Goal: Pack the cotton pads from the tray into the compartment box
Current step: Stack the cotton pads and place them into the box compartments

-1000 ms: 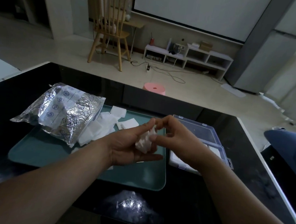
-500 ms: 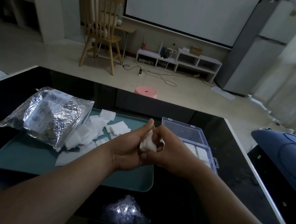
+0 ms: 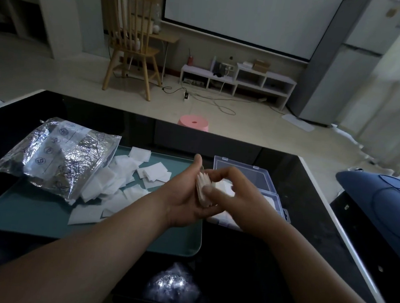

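My left hand (image 3: 184, 195) holds a small stack of white cotton pads (image 3: 202, 187) upright against its palm, thumb raised. My right hand (image 3: 234, 194) pinches the same stack from the right, just over the tray's right edge. Loose cotton pads (image 3: 118, 181) lie scattered on the teal tray (image 3: 36, 213). The clear compartment box (image 3: 247, 173) stands open right of the tray, lid back; white pads show in its near compartments, partly hidden by my right hand.
A crinkled silver foil bag (image 3: 58, 160) lies on the tray's left end. The black glossy table (image 3: 269, 262) has its right edge close to the box. A blue object (image 3: 380, 199) sits off the table at right. A pink stool (image 3: 194, 122) stands beyond.
The hands with the stack have shifted a little right toward the box. The pads now stand as a neater stack between both hands.
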